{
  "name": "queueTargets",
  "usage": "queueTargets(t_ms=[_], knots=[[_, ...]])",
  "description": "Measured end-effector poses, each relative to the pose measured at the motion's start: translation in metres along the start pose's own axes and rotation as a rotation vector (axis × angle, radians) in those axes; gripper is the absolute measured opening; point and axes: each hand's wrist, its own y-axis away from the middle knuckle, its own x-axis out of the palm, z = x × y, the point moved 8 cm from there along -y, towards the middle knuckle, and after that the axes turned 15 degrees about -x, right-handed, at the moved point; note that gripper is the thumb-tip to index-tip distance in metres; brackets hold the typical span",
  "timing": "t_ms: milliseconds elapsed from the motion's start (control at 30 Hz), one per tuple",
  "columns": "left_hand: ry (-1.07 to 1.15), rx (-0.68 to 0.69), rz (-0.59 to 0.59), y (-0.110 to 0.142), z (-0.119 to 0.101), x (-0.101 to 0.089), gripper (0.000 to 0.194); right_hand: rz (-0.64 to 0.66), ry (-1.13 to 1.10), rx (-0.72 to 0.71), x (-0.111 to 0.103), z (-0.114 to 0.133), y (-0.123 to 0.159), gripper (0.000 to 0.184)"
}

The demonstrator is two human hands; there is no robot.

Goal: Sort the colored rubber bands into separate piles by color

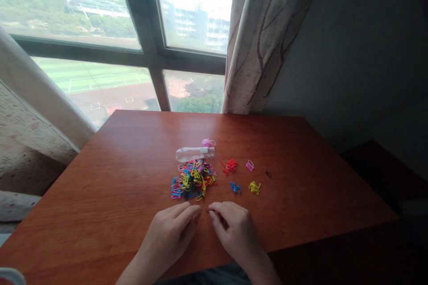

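My right hand (234, 220) pinches a small dark looped clip (207, 210) between thumb and index finger, just above the table. My left hand (172, 227) is beside it with fingers curled and pressed together; whatever they hold, if anything, is hidden. Beyond both hands lies a mixed heap of small coloured looped clips (194, 180), perhaps bulb-shaped pins. To its right are separate little groups: red clips (230, 166), blue clips (236, 188), yellow clips (254, 187) and pink clips (250, 165). One black clip (268, 173) lies alone farthest right.
A clear plastic bottle (190, 154) lies on its side behind the heap, with a pink-purple object (208, 142) by its neck. The brown wooden table (127, 164) reaches the window (154, 55). Curtains (261, 31) hang at both sides. A white curved rim (12, 274) shows at lower left.
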Motion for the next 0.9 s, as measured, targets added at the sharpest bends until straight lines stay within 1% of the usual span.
queueTargets(t_ms=[67, 100, 167, 233, 300, 367, 467, 600, 767, 900], knots=[[-0.010, -0.013, -0.008, -0.001, 0.000, -0.001, 0.018, -0.047, 0.013, 0.033, -0.014, -0.011, 0.005, 0.020], [-0.018, -0.019, -0.009, -0.001, 0.000, -0.001, 0.018, -0.080, 0.025, 0.064, -0.025, -0.020, 0.008, 0.020], [-0.029, -0.026, -0.008, -0.001, 0.000, -0.002, 0.019, -0.161, 0.088, 0.149, -0.053, -0.045, 0.018, 0.023], [-0.031, -0.030, -0.008, -0.002, 0.000, -0.002, 0.020, -0.236, 0.191, 0.261, -0.084, -0.075, 0.030, 0.026], [-0.036, -0.034, -0.016, -0.003, 0.000, -0.004, 0.021, -0.256, 0.274, 0.344, -0.108, -0.104, 0.039, 0.031], [-0.050, -0.042, -0.029, -0.004, 0.000, -0.005, 0.022, -0.248, 0.352, 0.386, -0.125, -0.126, 0.043, 0.036], [-0.082, -0.061, -0.052, -0.005, 0.001, -0.006, 0.022, -0.200, 0.418, 0.393, -0.132, -0.145, 0.042, 0.039], [-0.108, -0.099, -0.070, -0.007, 0.004, -0.007, 0.022, -0.165, 0.429, 0.393, -0.129, -0.150, 0.038, 0.038], [-0.111, -0.139, -0.086, -0.007, 0.008, -0.008, 0.022, -0.195, 0.429, 0.389, -0.127, -0.142, 0.038, 0.039], [-0.110, -0.175, -0.073, -0.007, 0.012, -0.007, 0.020, -0.241, 0.392, 0.354, -0.119, -0.124, 0.036, 0.038]])
